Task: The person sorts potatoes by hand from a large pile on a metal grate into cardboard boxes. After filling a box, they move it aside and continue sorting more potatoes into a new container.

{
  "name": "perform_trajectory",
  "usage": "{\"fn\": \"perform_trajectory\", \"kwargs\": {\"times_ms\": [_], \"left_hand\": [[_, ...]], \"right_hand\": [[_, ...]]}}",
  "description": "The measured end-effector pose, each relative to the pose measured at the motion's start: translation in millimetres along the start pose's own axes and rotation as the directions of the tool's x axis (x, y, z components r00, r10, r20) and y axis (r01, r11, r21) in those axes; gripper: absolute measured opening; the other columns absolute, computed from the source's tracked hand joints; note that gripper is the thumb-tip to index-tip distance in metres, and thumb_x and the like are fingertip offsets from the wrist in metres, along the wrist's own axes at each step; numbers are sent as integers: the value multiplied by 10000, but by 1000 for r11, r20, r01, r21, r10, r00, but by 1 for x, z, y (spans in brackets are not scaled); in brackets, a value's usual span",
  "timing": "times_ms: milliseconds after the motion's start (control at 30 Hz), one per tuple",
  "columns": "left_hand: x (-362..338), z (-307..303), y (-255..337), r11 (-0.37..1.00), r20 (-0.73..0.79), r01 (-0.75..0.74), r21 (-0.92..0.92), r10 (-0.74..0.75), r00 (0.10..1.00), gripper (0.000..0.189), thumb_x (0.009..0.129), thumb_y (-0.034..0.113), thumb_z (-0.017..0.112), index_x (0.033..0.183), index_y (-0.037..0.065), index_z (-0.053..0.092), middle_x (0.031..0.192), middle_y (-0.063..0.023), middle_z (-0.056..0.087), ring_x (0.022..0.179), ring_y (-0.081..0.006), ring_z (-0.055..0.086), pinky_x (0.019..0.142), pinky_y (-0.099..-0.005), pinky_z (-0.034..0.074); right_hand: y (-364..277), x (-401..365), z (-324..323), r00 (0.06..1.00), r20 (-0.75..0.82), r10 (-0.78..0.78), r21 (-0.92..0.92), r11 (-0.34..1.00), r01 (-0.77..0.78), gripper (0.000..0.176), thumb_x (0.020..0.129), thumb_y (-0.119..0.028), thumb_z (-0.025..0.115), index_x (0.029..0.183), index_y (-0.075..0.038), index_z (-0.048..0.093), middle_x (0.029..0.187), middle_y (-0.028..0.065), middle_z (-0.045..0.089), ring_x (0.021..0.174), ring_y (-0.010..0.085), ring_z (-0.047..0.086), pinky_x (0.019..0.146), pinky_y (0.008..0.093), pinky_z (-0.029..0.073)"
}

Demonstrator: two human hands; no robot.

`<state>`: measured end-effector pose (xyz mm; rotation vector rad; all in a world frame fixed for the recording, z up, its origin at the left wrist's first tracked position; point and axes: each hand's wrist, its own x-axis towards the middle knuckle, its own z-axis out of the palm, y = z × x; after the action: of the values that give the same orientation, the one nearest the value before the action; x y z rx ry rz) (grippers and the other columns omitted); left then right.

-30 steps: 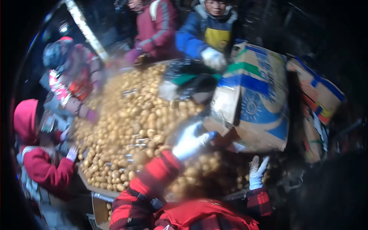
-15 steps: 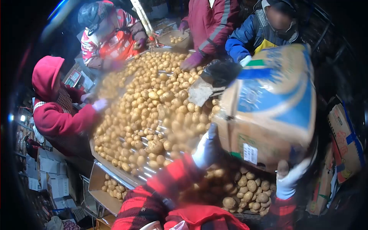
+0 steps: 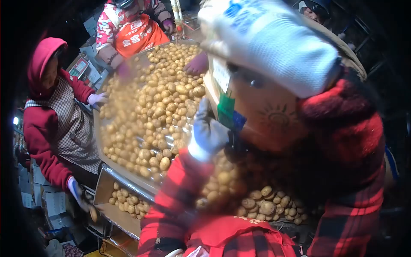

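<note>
A cardboard box (image 3: pixel 263 105) is tilted up close to me at the right edge of the sorting table. A sun mark and green and blue tape show on its side. My left hand (image 3: pixel 207 133), in a white and grey glove, grips the box's near left edge. Across the upper part of the box reaches my right hand (image 3: pixel 274 45) in a white glove, very near the camera; its blurred fingers close over the box's far edge. Potatoes (image 3: pixel 171 96) cover the table to the left of the box, some smeared by motion. The inside of the box is hidden.
Below the table's rim, another carton (image 3: pixel 105 188) holds potatoes, and more potatoes (image 3: pixel 267 207) lie in front of me. A person in a checked apron (image 3: pixel 75 124) stands left, one in an orange apron (image 3: pixel 143 36) behind. A purple glove (image 3: pixel 197 64) touches the pile.
The box has tipped up and come closer to me. My right hand has swung from its lower right corner to over its top. The left co-worker's one hand has lowered, holding a potato.
</note>
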<state>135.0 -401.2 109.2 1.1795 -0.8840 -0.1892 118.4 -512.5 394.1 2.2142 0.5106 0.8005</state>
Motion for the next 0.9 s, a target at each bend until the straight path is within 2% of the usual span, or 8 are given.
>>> {"fn": "perform_trajectory", "kwargs": {"times_ms": [200,333,367,433,500,600,667,900], "left_hand": [[61,1,72,900,-53,-380,-211,378,924,526,962,212,596,1338,-120,437,1002,-81,712,1129,-215,610,1186,-405,307],[113,13,88,787,181,-581,209,552,814,430,788,131,535,1182,-39,499,955,-107,598,861,-197,572,750,-327,488],[146,25,86,466,214,-874,140,847,486,273,734,101,509,976,-11,567,811,-96,577,728,-198,544,685,-316,469],[124,72,135,895,97,-137,-426,196,976,120,729,104,550,777,1,591,762,-95,582,667,-224,549,652,-307,480],[139,94,152,586,337,-807,79,746,575,165,845,3,575,997,12,640,922,-119,644,812,-238,637,730,-344,538],[110,180,133,678,168,-357,-643,579,798,233,944,168,613,1125,22,609,1008,-76,659,866,-184,615,742,-321,516],[72,198,151,447,528,549,-707,-183,829,372,1001,377,626,1198,61,619,1050,-57,644,873,-166,600,771,-316,518],[-21,229,72,654,546,542,-528,-227,807,784,994,399,605,1567,2,247,1609,-170,289,1488,-279,280,1215,-388,255]], "right_hand": [[60,-53,-55,990,-115,81,-156,983,-99,549,946,-432,627,1361,-74,596,1429,159,559,1270,368,540,1073,485,402],[59,-127,-92,979,-94,183,-211,957,-200,480,955,-388,630,1335,-94,627,1413,143,577,1259,365,549,1078,477,405],[54,-154,-98,967,-13,256,-236,939,-251,462,975,-364,600,1350,-94,619,1426,137,572,1272,359,547,1096,479,398],[27,-183,-108,961,39,273,-246,935,-255,460,995,-367,559,1360,-93,613,1444,125,563,1297,345,539,1110,502,387],[0,-212,-106,940,62,335,-243,919,-312,424,963,-340,575,1339,-155,640,1474,65,540,1328,298,509,1128,496,369],[-19,-260,-89,941,-10,337,-214,919,-332,326,881,-156,708,1202,-116,670,1458,88,541,1350,325,484,1082,512,434],[-33,-288,-73,913,-27,407,-233,885,-402,431,849,-187,725,1255,-108,606,1479,133,492,1355,387,467,1087,549,418],[-42,-352,-68,875,-1,485,-617,688,-382,601,833,-199,719,1407,-327,596,1575,30,415,1317,415,457,1066,546,431]]}}
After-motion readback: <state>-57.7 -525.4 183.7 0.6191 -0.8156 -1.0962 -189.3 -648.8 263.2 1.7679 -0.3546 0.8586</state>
